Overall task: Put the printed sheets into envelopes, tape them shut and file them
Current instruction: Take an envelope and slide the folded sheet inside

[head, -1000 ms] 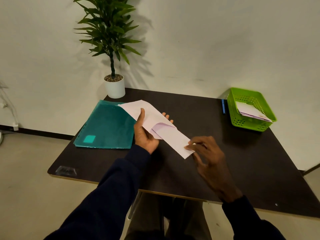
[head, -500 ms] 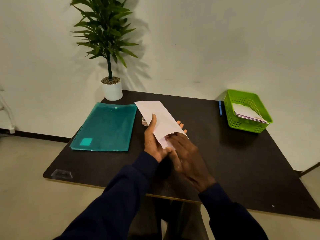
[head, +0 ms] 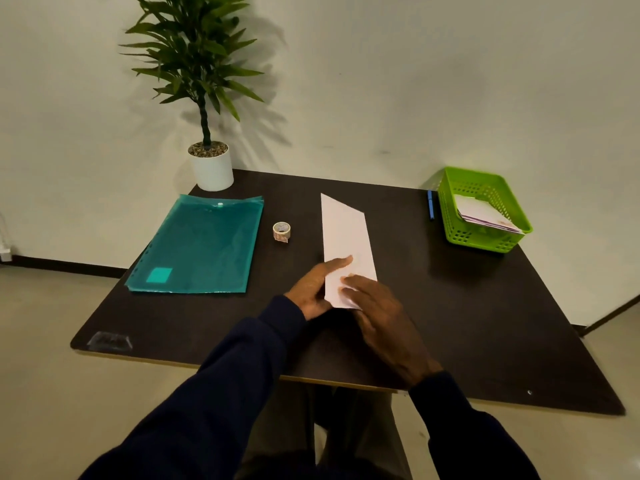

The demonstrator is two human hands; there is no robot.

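Head view: white envelope (head: 346,230) sits at centre frame on the dark table (head: 467,306), long axis running away from the person, near end under both hands. Left hand (head: 311,291) grips the near-left edge, thumb laid across the top face and the other fingers hidden beneath. Right hand (head: 381,310) lies over the near end with fingers spread loosely, pressing down and clenching nothing. Whether the flap is closed cannot be told; the hands cover it. Handling, as a judgement: light, thin, floppy along its length, likely to slide on the smooth tabletop (so one hand should pin it while the other works). Best hold looks like the short near end or a long edge, pinched flat rather than squeezed, since paper creases easily. Tape roll (head: 281,231) stands just left of the envelope, apart from it. Teal folder (head: 201,244) lies at left; green basket (head: 478,237) at upper right holds other envelopes.
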